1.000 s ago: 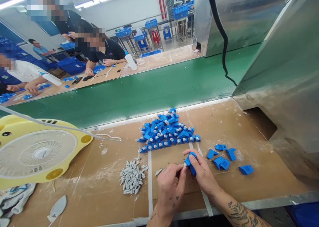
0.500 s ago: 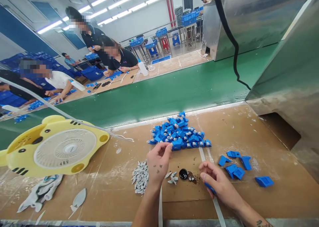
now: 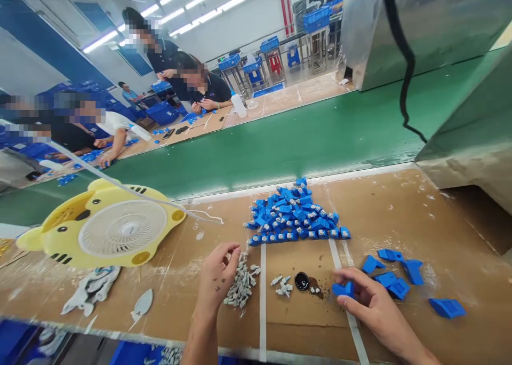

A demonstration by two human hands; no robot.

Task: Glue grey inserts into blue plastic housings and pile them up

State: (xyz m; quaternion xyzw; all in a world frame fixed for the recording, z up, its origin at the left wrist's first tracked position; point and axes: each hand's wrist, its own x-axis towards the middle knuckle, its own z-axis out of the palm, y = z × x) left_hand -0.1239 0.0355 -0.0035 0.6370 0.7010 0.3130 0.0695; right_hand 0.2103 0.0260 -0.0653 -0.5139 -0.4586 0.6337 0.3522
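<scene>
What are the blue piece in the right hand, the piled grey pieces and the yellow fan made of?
Blue piece: probably plastic, satin; even colour, crisp edges. Grey pieces: dull, plastic or metal; too small to tell. Yellow fan: likely smooth plastic; rounded, evenly coloured shell.

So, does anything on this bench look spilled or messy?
Yes: a brown, wet-looking stain with dark specks lies on the cardboard, beside the small round container of dark liquid. It looks like a spill, though I can't tell what the liquid is.

Head camera: worn, facing forward and down (somewhat tilted)
Near: workbench (image 3: 384, 205), close below
Far: green strip (image 3: 280, 146), back wall (image 3: 248, 22)
</scene>
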